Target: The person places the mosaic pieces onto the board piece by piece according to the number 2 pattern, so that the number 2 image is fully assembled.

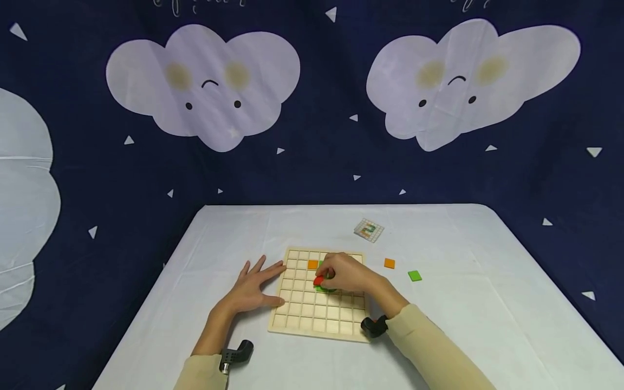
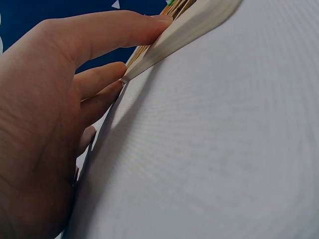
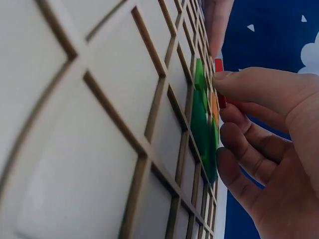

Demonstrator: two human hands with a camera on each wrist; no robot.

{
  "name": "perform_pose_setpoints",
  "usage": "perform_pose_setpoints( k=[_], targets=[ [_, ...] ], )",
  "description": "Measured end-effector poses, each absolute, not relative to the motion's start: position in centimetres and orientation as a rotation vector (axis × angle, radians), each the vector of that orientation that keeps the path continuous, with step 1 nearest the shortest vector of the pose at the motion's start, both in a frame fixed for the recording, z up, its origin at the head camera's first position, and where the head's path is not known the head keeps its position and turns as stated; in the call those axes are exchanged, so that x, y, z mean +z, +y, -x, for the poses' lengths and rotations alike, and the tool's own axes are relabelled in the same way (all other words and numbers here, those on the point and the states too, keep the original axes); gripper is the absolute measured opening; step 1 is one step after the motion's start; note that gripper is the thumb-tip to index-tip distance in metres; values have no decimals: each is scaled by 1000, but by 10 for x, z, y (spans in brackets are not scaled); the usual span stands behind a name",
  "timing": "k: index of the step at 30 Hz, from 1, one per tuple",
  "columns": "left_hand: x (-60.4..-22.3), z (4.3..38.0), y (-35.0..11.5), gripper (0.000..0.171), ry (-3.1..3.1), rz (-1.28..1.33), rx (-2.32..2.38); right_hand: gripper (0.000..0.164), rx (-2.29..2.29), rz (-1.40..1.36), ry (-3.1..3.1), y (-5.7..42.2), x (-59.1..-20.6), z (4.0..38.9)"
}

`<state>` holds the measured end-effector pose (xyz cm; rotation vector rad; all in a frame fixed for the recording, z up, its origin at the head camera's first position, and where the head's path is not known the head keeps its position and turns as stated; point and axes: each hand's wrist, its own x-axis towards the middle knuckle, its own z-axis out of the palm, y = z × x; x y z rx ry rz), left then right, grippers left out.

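Observation:
A wooden grid board (image 1: pixel 307 320) lies on the white table. My left hand (image 1: pixel 247 291) is spread at its left side, thumb and fingertips touching the rim; the left wrist view shows the thumb resting on the edge of the board (image 2: pixel 194 32). With thumb and fingers, my right hand (image 1: pixel 347 272) pinches a thin red tile (image 1: pixel 318 280) just over the grid. In the right wrist view that red tile (image 3: pixel 219 64) stands on edge, above a light green tile (image 3: pixel 200 75) and dark green pieces (image 3: pixel 201 124). An orange tile (image 1: pixel 312 264) sits in an upper cell; the right hand partly hides the green ones.
Right of the board, a loose orange tile (image 1: pixel 389 263) and a green tile (image 1: pixel 415 275) lie on the table. Behind them is a small card (image 1: pixel 369 230) printed with a coloured grid pattern. A dark blue cloth with clouds hangs beyond the table.

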<state>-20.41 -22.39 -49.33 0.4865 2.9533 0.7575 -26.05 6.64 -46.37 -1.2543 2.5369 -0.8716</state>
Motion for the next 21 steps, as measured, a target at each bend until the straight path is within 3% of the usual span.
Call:
perform_pose_setpoints(
  k=[21],
  targets=[
    [-494,204,-224,85,2957,-498,754,21,-738,1274,2565,47,-463,257]
  ],
)
